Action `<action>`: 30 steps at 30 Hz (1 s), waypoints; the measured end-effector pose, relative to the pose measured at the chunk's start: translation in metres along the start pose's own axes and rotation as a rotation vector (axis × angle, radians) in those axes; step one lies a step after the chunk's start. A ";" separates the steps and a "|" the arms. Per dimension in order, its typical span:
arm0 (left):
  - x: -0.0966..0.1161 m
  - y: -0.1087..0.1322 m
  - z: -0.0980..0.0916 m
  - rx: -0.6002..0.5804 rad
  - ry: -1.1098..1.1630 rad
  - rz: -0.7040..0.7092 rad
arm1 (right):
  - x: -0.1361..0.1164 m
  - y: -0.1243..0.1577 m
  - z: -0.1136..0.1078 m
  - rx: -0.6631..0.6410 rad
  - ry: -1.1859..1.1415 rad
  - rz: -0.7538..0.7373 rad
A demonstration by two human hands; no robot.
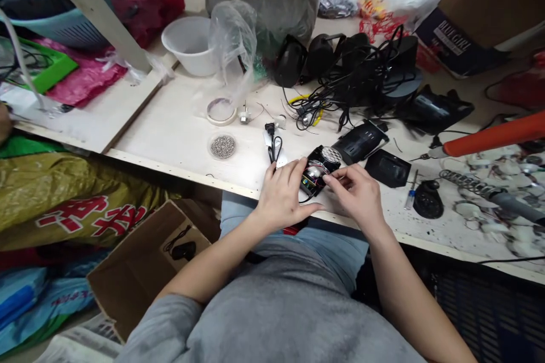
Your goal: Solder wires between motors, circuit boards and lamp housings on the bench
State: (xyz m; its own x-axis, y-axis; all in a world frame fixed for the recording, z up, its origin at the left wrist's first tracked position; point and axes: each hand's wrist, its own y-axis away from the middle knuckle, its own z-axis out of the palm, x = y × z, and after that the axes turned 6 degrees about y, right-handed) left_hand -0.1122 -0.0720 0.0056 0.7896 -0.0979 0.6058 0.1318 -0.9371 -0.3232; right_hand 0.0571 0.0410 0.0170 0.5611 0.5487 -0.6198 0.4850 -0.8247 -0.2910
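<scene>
At the near edge of the white workbench (pixel 179 130) my left hand (pixel 283 193) wraps round a small open black device (pixel 318 173) with a round speaker grille, a metal part and coloured wires inside. My right hand (pixel 355 193) is at the device's right side, fingers pinched together on something small I cannot make out. A short black cable (pixel 272 144) with a plug lies just beyond my left hand. A black cover plate (pixel 387 167) lies to the right.
A lid of small metal beads (pixel 222 146), a tape roll (pixel 221 110) and a white bowl (pixel 189 42) stand at the back left. Tangled black devices and wires (pixel 357 74) crowd the back. An orange-handled tool (pixel 494 136) lies right. An open cardboard box (pixel 149 261) sits below left.
</scene>
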 end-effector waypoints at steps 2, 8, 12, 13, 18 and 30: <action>0.003 -0.001 0.006 0.000 -0.024 -0.015 | -0.001 0.001 0.003 0.001 -0.043 0.046; 0.012 -0.005 0.015 0.109 0.017 -0.042 | -0.002 -0.006 -0.001 -0.047 -0.302 0.301; 0.017 -0.009 0.013 0.129 0.037 -0.069 | -0.016 -0.008 -0.011 -0.002 -0.211 0.234; 0.018 -0.010 0.013 0.126 0.035 -0.069 | -0.022 -0.007 -0.012 0.033 -0.110 0.156; 0.017 -0.011 0.012 0.111 0.000 -0.073 | -0.046 0.010 0.002 0.030 0.226 -0.265; 0.005 -0.004 0.015 0.128 -0.088 -0.018 | -0.053 0.028 0.017 -0.003 0.311 -0.424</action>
State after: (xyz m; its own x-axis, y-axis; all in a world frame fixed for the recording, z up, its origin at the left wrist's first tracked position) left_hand -0.1000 -0.0638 -0.0008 0.8351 -0.0467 0.5482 0.2170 -0.8876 -0.4062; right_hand 0.0294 -0.0137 0.0288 0.4878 0.8492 -0.2021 0.7144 -0.5214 -0.4666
